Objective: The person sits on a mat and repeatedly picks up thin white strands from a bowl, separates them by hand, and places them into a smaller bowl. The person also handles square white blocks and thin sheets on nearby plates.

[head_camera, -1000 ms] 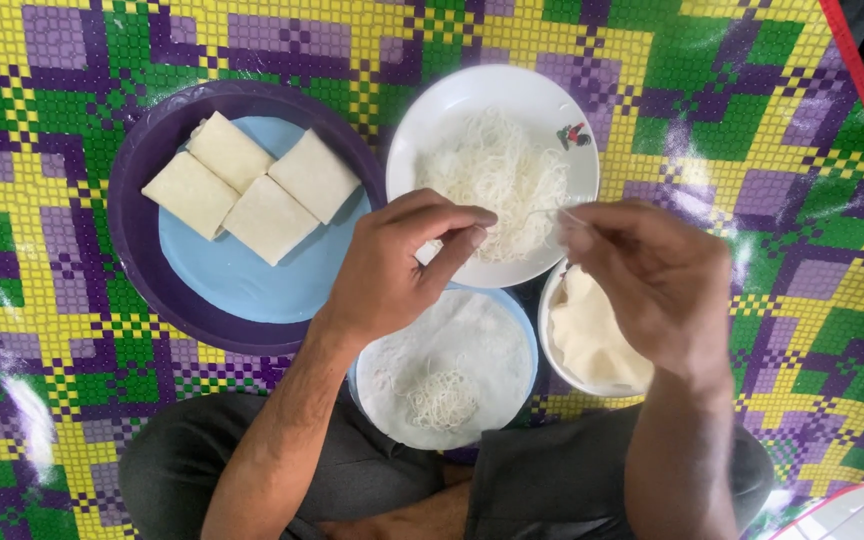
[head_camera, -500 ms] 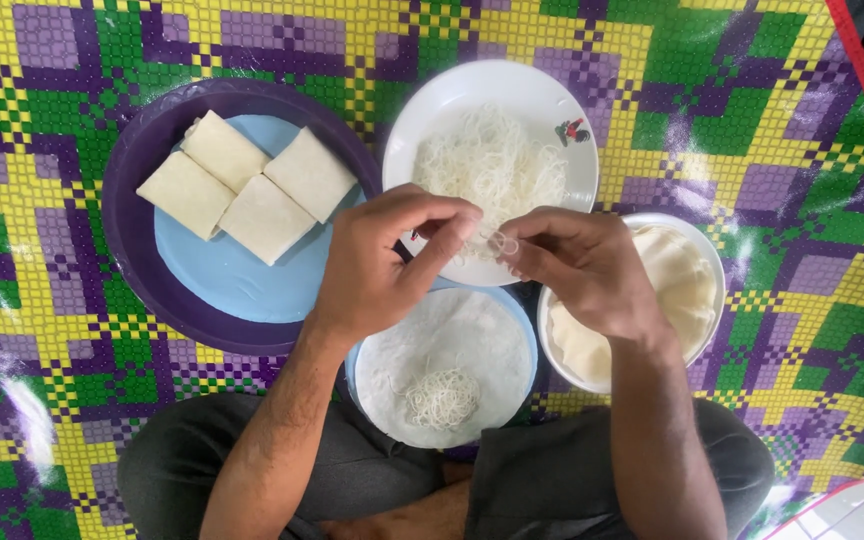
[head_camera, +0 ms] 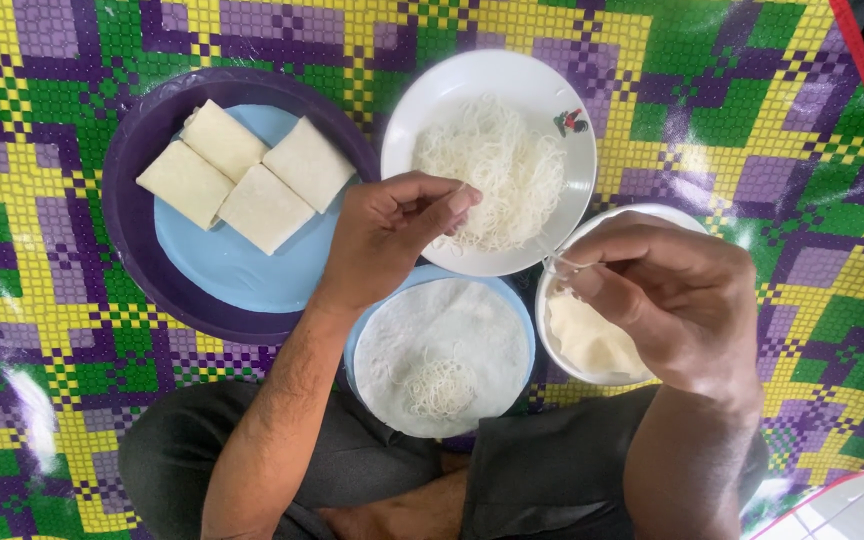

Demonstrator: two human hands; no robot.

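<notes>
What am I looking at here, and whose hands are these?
This is one picture from a camera worn on a person's head, looking straight down. The person sits cross-legged on a woven mat checked in purple, green and yellow; their knees show at the bottom. No machine is involved, only two bare hands.

The left hand hovers over a white plate of thin white noodles, fingers pinched together. The right hand pinches a few noodle strands above a white bowl holding something pale and creamy.

Nearest the person is a blue plate with a round white wrapper spread on it and a little heap of noodles on top. To the left, a purple tray holds a blue plate with four folded white parcels.
</notes>
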